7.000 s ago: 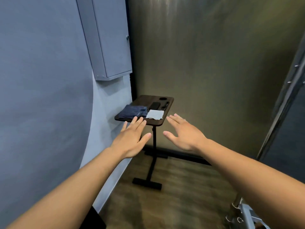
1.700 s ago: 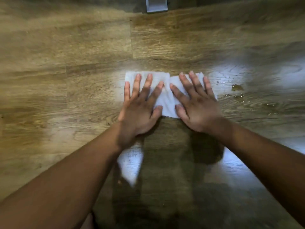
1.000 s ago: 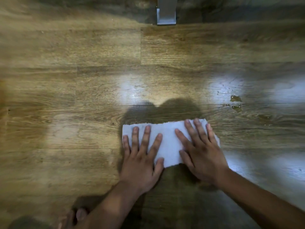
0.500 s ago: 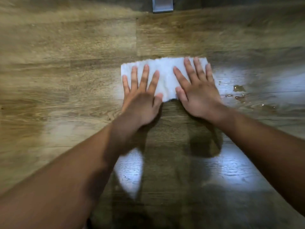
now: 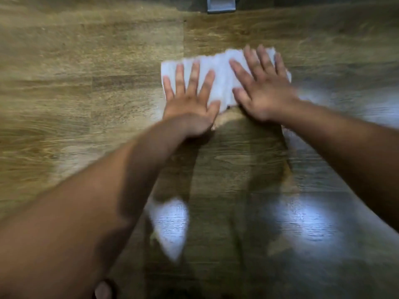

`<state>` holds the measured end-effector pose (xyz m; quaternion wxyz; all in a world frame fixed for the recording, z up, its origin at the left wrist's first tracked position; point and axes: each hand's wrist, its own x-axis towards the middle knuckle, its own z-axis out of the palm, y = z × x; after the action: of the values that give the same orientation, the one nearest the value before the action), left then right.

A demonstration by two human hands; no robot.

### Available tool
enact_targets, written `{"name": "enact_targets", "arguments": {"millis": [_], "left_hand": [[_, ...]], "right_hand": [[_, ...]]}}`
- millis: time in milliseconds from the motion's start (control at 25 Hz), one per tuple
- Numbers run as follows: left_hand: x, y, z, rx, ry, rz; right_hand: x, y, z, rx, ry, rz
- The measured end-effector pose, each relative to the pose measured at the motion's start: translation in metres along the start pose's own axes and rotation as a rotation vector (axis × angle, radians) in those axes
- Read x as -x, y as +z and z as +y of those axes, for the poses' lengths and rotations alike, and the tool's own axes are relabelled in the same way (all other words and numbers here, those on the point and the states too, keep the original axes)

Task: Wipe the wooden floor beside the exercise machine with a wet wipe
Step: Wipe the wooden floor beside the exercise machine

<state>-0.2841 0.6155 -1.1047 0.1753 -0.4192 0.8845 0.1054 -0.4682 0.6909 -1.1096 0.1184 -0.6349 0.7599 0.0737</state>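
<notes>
Both palms flat, fingers spread, no pinch: left hand + right hand press white wet wipe onto wooden floor, frame blurry.

Layout: both hands flat on wipe, wipe on floor, metal foot at far edge.

Wet wipe lies spread on the wooden floor, its right end farther away than its left. Left hand lies palm-down on the wipe's left half, right hand on its right half, side by side and just apart. A metal foot stands beyond the wipe, at the top edge, well apart from it.
</notes>
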Motion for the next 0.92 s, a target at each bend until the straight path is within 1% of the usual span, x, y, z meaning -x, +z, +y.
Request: {"name": "enact_targets", "arguments": {"millis": [80,120,240,280,320,400,440,520,600,640,680,720,760,800,840,880,920], "left_hand": [[-0.025,-0.015,0.003,0.017,-0.037,-0.022],[-0.021,-0.014,0.004,0.027,-0.039,-0.017],[0.032,0.011,0.01,0.079,0.004,0.038],[0.049,0.019,0.011,0.1,0.018,0.062],[0.058,0.027,0.013,0.11,0.021,0.086],[0.06,0.031,0.014,0.124,-0.004,0.111],[0.058,0.029,0.013,0.124,-0.007,0.1],[0.057,0.021,0.013,0.126,0.003,0.006],[0.057,0.001,0.013,0.16,0.004,-0.08],[0.058,-0.017,0.01,0.234,-0.011,-0.068],[0.059,-0.038,0.004,0.353,-0.035,0.0],[0.06,-0.06,-0.002,0.479,-0.041,0.115],[0.063,-0.079,-0.008,0.544,-0.008,0.198],[0.069,-0.092,-0.015,0.609,0.058,0.203],[0.075,-0.102,-0.019,0.744,0.128,0.129],[0.081,-0.107,-0.021,0.929,0.185,0.019],[0.084,-0.105,-0.021,1.119,0.21,-0.056]], "right_hand": [[-0.019,-0.004,-0.004,-0.02,0.058,-0.009],[-0.016,-0.004,-0.009,-0.036,0.064,-0.001],[0.03,0.008,-0.022,-0.084,-0.018,0.077],[0.048,0.008,-0.028,-0.124,-0.016,0.107],[0.062,0.007,-0.035,-0.181,0.035,0.158],[0.067,-0.003,-0.05,-0.259,0.198,0.307],[0.061,-0.009,-0.059,-0.251,0.256,0.308],[0.047,-0.012,-0.07,-0.293,0.286,0.184],[0.035,-0.015,-0.072,-0.471,0.239,0.191],[0.033,-0.024,-0.07,-0.608,0.231,0.217],[0.034,-0.039,-0.067,-0.771,0.224,0.226],[0.037,-0.056,-0.062,-0.947,0.188,0.212],[0.042,-0.074,-0.059,-1.082,0.099,0.177],[0.049,-0.091,-0.056,-1.162,-0.01,0.129],[0.054,-0.104,-0.052,-1.202,-0.111,0.079],[0.057,-0.112,-0.047,-1.221,-0.18,0.035],[0.055,-0.115,-0.04,-1.207,-0.203,0.021]]}}
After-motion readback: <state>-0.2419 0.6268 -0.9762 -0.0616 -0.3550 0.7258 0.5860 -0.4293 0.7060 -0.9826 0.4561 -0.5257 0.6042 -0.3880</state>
